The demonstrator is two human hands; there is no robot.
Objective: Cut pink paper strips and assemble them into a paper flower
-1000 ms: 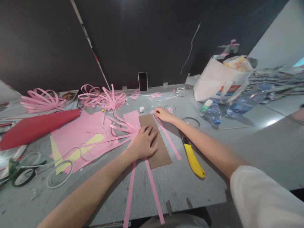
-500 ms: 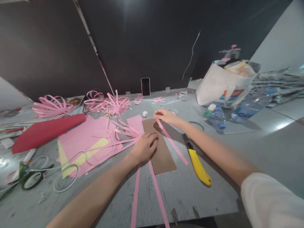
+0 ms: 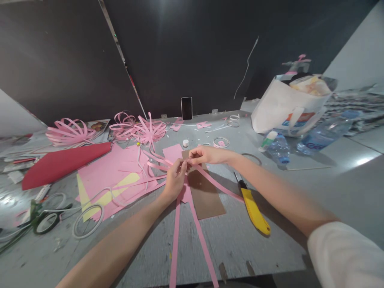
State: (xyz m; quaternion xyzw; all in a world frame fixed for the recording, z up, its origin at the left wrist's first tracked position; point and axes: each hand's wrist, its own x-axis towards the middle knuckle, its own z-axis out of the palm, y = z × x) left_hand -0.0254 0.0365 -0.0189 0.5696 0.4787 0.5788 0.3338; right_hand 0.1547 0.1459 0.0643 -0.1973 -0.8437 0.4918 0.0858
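Head view: the left hand (image 3: 173, 182) and the right hand (image 3: 207, 155) meet above a flat brown cardboard rectangle (image 3: 207, 192) that lies on the scuffed grey worktable (image 3: 240, 240). The fingers of the right hand are pinched together on the upper end of a long pink paper strip (image 3: 220, 186); from that pinch the strip slants down and away to the right, over the cardboard's far corner, and ends near the black tip of a yellow-handled utility knife (image 3: 255, 208). The left hand's fingertips (image 3: 181, 165) are closed on the same strip end, touching the right hand's fingertips, so the pinched end sits between the two sets of fingers, just above the cardboard's top edge. Whether the left fingers grip a second strip as well cannot be told.

Below the left hand's wrist, two more pink paper strips (image 3: 175, 240) run toward the near table edge. To the left of the left fingers lies a spread of pink and yellow paper sheets (image 3: 111, 176), and beyond that a red paper cone (image 3: 64, 162). Beyond both hands' fingertips stand pink looped paper flowers (image 3: 147, 128) and an upright black phone (image 3: 186, 108). Well to the right of the right hand lie clear plastic water bottles (image 3: 279, 148) beside a white paper bag (image 3: 288, 108).
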